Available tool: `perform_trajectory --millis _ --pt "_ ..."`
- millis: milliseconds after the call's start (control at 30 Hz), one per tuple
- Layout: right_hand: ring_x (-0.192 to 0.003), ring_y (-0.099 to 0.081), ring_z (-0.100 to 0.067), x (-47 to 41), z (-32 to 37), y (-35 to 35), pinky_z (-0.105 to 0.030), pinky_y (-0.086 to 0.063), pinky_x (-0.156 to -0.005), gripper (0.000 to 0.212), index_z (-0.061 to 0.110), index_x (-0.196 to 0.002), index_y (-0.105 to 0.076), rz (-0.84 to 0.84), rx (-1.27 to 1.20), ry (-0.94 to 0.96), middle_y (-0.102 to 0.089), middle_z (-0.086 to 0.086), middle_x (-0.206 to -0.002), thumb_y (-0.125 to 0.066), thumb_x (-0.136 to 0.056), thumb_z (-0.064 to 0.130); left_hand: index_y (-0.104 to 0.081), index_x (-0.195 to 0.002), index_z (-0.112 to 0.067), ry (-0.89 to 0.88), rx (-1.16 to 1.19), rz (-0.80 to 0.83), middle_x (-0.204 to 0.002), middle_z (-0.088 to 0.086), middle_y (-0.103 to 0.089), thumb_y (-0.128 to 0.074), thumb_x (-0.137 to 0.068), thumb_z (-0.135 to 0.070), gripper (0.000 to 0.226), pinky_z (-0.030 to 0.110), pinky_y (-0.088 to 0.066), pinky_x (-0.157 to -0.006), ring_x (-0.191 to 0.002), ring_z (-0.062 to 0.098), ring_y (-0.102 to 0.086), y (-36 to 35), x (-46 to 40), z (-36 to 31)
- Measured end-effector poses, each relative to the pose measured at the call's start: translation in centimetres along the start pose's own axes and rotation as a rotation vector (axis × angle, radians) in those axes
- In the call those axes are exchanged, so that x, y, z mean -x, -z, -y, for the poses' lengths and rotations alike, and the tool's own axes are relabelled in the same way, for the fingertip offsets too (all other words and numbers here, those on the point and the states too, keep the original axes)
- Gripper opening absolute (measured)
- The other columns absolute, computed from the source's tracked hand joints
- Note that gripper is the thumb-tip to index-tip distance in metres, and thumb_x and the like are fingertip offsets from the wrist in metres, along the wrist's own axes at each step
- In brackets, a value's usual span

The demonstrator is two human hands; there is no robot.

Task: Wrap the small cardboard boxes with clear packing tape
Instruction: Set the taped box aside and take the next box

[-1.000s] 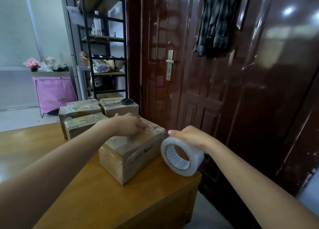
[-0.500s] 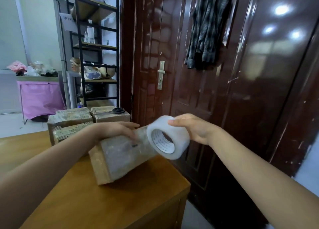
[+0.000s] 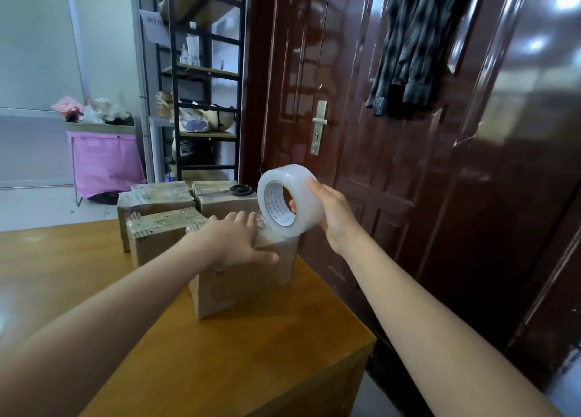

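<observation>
A small cardboard box [image 3: 242, 283] stands upright on the wooden table [image 3: 251, 360] near its right edge. My left hand [image 3: 239, 242] lies flat on the box's top, fingers straight, thumb over the front edge. My right hand [image 3: 330, 213] grips a roll of clear packing tape [image 3: 287, 201] held just above the box's far right corner, thumb inside the core. A short stretch of tape runs from the roll down to the box top.
Several taped cardboard boxes [image 3: 163, 224] are stacked behind on the table. Black scissors [image 3: 240, 190] lie on the rear right box. A dark red door [image 3: 377, 133] stands close on the right. A black shelf rack [image 3: 204, 80] and a pink bin [image 3: 103, 161] are further back.
The box was tipped from lying on its side to standing upright. My right hand lifted the tape roll from table level up over the box. My left hand stayed on the box.
</observation>
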State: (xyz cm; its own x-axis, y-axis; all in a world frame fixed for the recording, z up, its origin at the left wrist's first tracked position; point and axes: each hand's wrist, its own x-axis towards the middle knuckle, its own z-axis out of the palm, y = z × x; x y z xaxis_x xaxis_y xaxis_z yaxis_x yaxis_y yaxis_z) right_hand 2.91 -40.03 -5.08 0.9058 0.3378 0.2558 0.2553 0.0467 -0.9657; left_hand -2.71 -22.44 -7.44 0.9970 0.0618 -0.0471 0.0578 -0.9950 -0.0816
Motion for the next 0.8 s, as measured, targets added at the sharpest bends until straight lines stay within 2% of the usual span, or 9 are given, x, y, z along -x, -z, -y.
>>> perform_trajectory --millis 67,133,233,333,400,500,567,667,800 --pt "-0.100 -0.062 -0.031 -0.1 -0.6 -0.2 -0.043 -0.049 -0.091 0.033 0.015 -0.099 -0.068 0.003 -0.023 -0.020 -0.068 -0.014 -0.101 -0.065 -0.087 0.046 -0.003 -0.156 -0.010 0.015 0.021 -0.028 -0.162 0.011 -0.011 -0.035 -0.083 -0.080 0.106 0.052 -0.021 -0.117 -0.148 0.029 -0.016 -0.6 -0.1 0.1" --pt "-0.092 -0.062 -0.023 -0.3 -0.4 -0.6 -0.034 -0.050 -0.082 0.024 0.015 -0.092 -0.067 -0.015 -0.026 -0.018 -0.066 -0.004 -0.091 -0.061 -0.093 0.039 -0.005 -0.156 -0.010 0.033 0.060 -0.052 -0.162 0.011 -0.015 -0.040 -0.086 -0.075 0.102 0.052 -0.023 -0.116 -0.147 0.029 -0.019 -0.5 -0.5 0.0" --pt "-0.079 -0.061 -0.013 -0.2 0.7 -1.9 -0.020 -0.048 -0.066 0.028 0.013 -0.092 -0.066 -0.031 0.034 -0.003 -0.064 0.001 -0.085 -0.057 -0.095 0.040 -0.004 -0.156 -0.009 0.028 0.093 -0.063 -0.160 0.011 -0.020 -0.044 -0.085 -0.075 0.104 0.052 -0.028 -0.113 -0.144 0.030 -0.025 -0.4 -0.7 0.0" --pt "-0.076 -0.061 -0.010 0.8 1.8 -1.3 -0.019 -0.045 -0.061 0.033 0.014 -0.091 -0.064 -0.057 0.074 -0.025 -0.064 0.002 -0.085 -0.054 -0.096 0.045 -0.001 -0.156 -0.016 0.048 0.151 -0.057 -0.160 0.011 -0.023 -0.048 -0.083 -0.075 0.105 0.052 -0.031 -0.112 -0.142 0.033 -0.029 -0.5 -1.0 0.2" --pt "-0.076 -0.061 -0.009 2.0 2.3 0.0 -0.020 -0.045 -0.060 0.041 0.010 -0.099 -0.064 -0.056 0.144 -0.071 -0.064 0.001 -0.085 -0.052 -0.095 0.049 0.001 -0.156 -0.022 0.088 0.169 -0.051 -0.159 0.013 -0.023 -0.047 -0.083 -0.074 0.103 0.053 -0.031 -0.112 -0.143 0.035 -0.027 -0.4 -1.2 0.3" --pt "-0.074 -0.063 -0.008 4.9 1.4 2.6 -0.019 -0.046 -0.061 0.054 0.005 -0.107 -0.066 0.062 0.349 -0.220 -0.066 0.001 -0.081 -0.053 -0.093 0.055 0.003 -0.156 -0.030 0.083 0.177 -0.033 -0.159 0.015 -0.023 -0.047 -0.084 -0.074 0.098 0.053 -0.030 -0.113 -0.143 0.038 -0.026 -0.3 -1.0 0.0" --pt "-0.069 -0.064 -0.007 7.1 0.0 4.6 -0.020 -0.046 -0.064 0.054 0.008 -0.094 -0.069 0.178 0.474 -0.340 -0.067 0.004 -0.071 -0.053 -0.090 0.060 0.003 -0.155 -0.034 0.088 0.162 -0.026 -0.159 0.014 -0.022 -0.047 -0.084 -0.074 0.095 0.054 -0.030 -0.113 -0.143 0.039 -0.024 0.0 -0.9 -0.1" --pt "-0.057 -0.060 0.002 9.4 -1.2 6.4 -0.015 -0.043 -0.058 0.046 0.018 -0.077 -0.064 0.312 0.603 -0.415 -0.060 0.018 -0.055 -0.055 -0.088 0.061 -0.002 -0.154 -0.039 0.072 0.128 -0.016 -0.159 0.013 -0.023 -0.046 -0.085 -0.074 0.089 0.052 -0.031 -0.109 -0.143 0.039 -0.026 0.2 -0.6 -0.6" --pt "-0.057 -0.063 -0.003 9.8 0.5 6.6 -0.019 -0.048 -0.060 0.057 0.016 -0.076 -0.069 0.439 0.780 -0.480 -0.065 0.011 -0.057 -0.053 -0.083 0.071 -0.006 -0.153 -0.042 0.072 0.191 0.009 -0.158 0.011 -0.026 -0.049 -0.082 -0.074 0.089 0.051 -0.032 -0.111 -0.142 0.039 -0.026 0.5 -0.9 -0.3"
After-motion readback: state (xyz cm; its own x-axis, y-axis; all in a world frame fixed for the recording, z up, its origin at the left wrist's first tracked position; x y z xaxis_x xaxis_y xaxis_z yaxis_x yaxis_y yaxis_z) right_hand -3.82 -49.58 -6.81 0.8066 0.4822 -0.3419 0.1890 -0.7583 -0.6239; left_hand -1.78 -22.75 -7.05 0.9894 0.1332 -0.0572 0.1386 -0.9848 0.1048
